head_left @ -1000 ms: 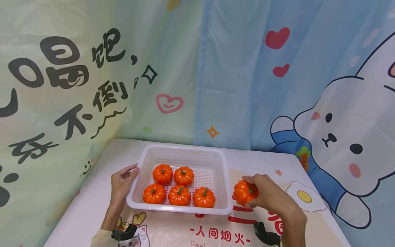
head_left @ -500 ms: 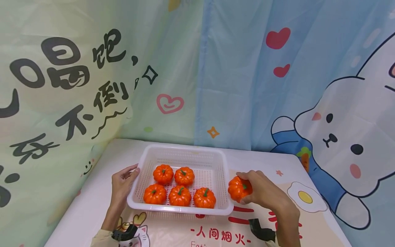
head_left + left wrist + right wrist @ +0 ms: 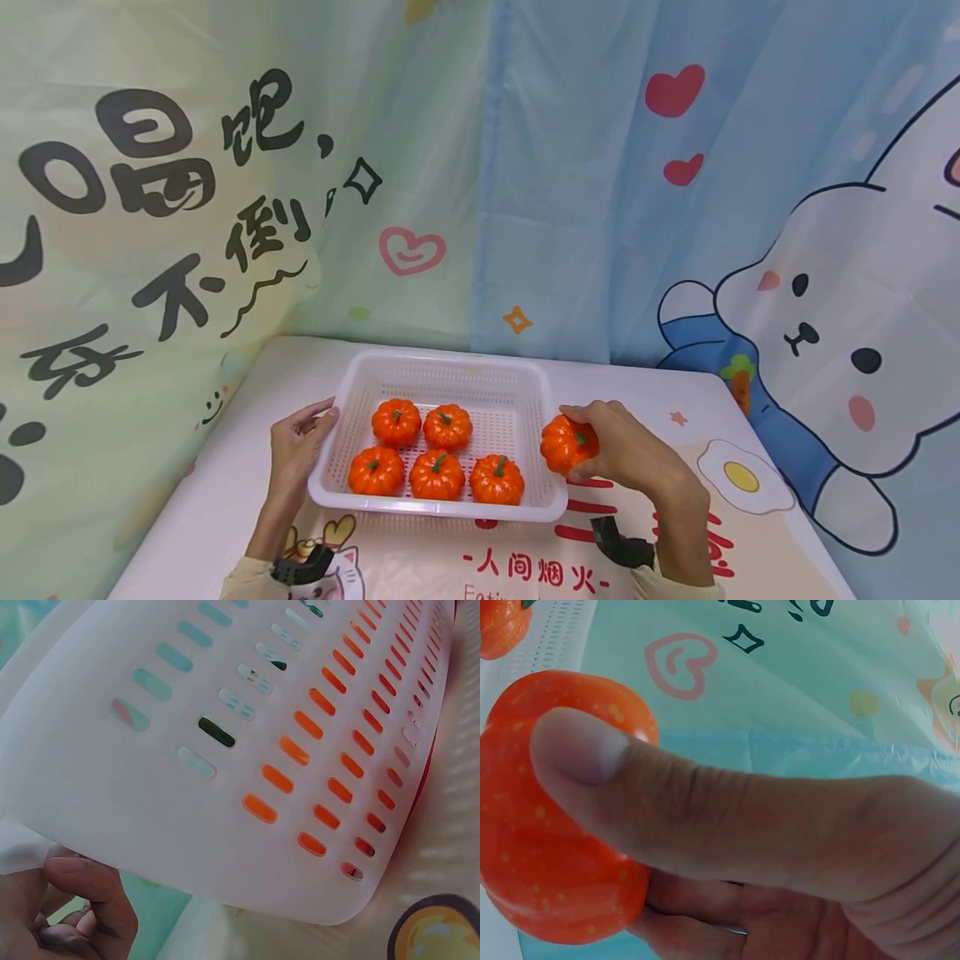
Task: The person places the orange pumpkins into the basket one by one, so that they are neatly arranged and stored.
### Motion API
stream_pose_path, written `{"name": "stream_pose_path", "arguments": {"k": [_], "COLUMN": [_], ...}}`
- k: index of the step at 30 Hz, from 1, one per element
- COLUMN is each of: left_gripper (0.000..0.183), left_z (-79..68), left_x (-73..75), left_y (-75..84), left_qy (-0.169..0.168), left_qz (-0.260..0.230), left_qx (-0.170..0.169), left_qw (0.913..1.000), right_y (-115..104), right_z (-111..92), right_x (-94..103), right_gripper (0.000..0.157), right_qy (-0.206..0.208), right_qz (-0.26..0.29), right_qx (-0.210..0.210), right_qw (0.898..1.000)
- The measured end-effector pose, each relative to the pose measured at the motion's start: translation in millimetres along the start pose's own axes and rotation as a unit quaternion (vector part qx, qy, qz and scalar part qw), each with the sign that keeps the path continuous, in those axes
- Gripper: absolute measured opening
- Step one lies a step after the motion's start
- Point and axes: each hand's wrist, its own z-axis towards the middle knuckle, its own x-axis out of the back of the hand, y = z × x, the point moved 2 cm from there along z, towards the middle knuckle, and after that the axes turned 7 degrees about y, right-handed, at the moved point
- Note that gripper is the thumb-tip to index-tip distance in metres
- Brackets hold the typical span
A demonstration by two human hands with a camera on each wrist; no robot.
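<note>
A white slotted basket [image 3: 525, 408] stands on the table and holds several small orange pumpkins [image 3: 437, 473] in two rows. My left hand [image 3: 300, 446] grips the basket's left side, thumb up by the rim. In the left wrist view its curled fingers [image 3: 71, 907] lie against the basket's outer wall [image 3: 150, 787]. My right hand [image 3: 581, 446] holds one more orange pumpkin [image 3: 562, 444] in the air, just at the basket's right rim. In the right wrist view the thumb [image 3: 667, 810] lies across that pumpkin [image 3: 547, 855], with the basket [image 3: 555, 630] and a basket pumpkin [image 3: 499, 626] behind.
The table [image 3: 225, 483] has a printed cloth with a fried-egg picture [image 3: 742, 477] to the right. Cartoon curtains [image 3: 600, 208] close off the back and left sides close behind the basket.
My right hand has lifted its pumpkin off the table and carried it left, up to the basket's right rim. The left hand and basket have stayed put.
</note>
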Motion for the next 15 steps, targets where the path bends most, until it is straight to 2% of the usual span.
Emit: {"name": "stream_pose_path", "arguments": {"k": [7, 15], "left_gripper": [0.046, 0.046], "left_z": [1.4, 1.1], "left_x": [0.5, 0.4], "left_y": [-2.7, -1.5], "left_qy": [-0.007, -0.002], "left_qz": [-0.009, -0.008], "left_qx": [0.008, 0.005], "left_qw": [0.9999, 1.0000], "right_y": [-5, -11], "right_z": [7, 12], "right_x": [-5.7, -11.2], "right_gripper": [0.080, 0.079], "right_qy": [-0.008, -0.013], "right_qz": [0.000, 0.000], "right_qx": [0.018, 0.017], "right_qw": [1.000, 1.000]}}
